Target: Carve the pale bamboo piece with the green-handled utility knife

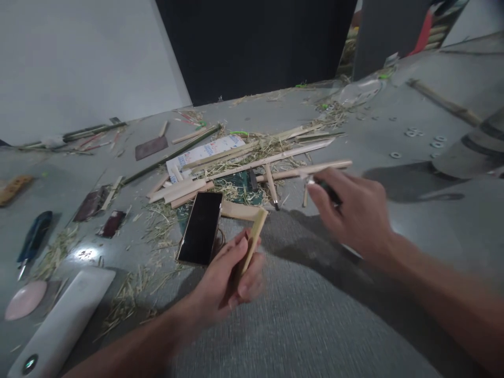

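While the left hand (232, 278) curls its fingers (246, 287) shut around a short pale bamboo strip (252, 242) low in the centre of the frame, the right hand (354, 215) hovers at centre right, closed on a small dark-handled tool (328, 191) whose tip is blurred. That strip looks light, stiff and flat-sided, likely smooth on the faces with splintery edges, so a grip at its lower half, as now, seems soundest. Just left of it a black phone (200, 228) lies glossy on the grey counter (433, 220). Longer split bamboo slats (275, 157) and dry straw-like shavings (161, 220) spread across the middle. A white rounded power bank (63, 320) sits at lower left, and small metal washers (425, 137) dot the upper right
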{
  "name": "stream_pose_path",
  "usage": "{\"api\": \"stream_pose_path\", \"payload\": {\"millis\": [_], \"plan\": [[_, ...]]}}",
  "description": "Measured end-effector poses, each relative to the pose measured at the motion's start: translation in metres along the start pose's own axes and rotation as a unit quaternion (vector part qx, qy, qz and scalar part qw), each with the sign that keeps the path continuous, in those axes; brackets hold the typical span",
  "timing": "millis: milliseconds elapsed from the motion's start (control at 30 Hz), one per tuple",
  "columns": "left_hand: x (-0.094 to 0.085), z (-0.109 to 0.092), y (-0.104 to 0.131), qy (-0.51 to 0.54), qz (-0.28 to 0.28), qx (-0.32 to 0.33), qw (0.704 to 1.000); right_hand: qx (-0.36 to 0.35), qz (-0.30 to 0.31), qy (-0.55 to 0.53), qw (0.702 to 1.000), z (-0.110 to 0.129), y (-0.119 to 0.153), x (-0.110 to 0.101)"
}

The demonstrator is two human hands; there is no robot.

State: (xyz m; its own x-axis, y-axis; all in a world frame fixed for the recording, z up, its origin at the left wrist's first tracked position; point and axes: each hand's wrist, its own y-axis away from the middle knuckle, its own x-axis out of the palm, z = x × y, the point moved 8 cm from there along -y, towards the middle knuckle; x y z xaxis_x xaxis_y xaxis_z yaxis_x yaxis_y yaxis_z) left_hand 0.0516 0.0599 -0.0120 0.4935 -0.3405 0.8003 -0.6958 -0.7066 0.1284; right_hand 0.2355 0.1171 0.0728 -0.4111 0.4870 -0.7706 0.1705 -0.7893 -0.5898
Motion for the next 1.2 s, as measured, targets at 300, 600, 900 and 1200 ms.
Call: {"api": "stream_pose_path", "payload": {"millis": [300,600,900,1200], "plan": [[-0.011,0.009,-0.001,0.006,-0.044,-0.021,0.999,-0.189,0.077,-0.131,0.970,0.085,0.027,0.011],[0.007,0.010,0.001,0.024,-0.012,-0.108,0.994,-0.206,0.064,-0.048,0.975,0.080,0.024,0.012],[0.001,0.004,-0.001,0.031,-0.050,-0.107,0.993,-0.149,0.038,0.029,0.988,0.060,0.014,0.011],[-0.015,-0.013,0.005,-0.197,-0.180,0.017,0.964,-0.091,0.029,0.058,0.994,0.038,0.003,0.006]]}}
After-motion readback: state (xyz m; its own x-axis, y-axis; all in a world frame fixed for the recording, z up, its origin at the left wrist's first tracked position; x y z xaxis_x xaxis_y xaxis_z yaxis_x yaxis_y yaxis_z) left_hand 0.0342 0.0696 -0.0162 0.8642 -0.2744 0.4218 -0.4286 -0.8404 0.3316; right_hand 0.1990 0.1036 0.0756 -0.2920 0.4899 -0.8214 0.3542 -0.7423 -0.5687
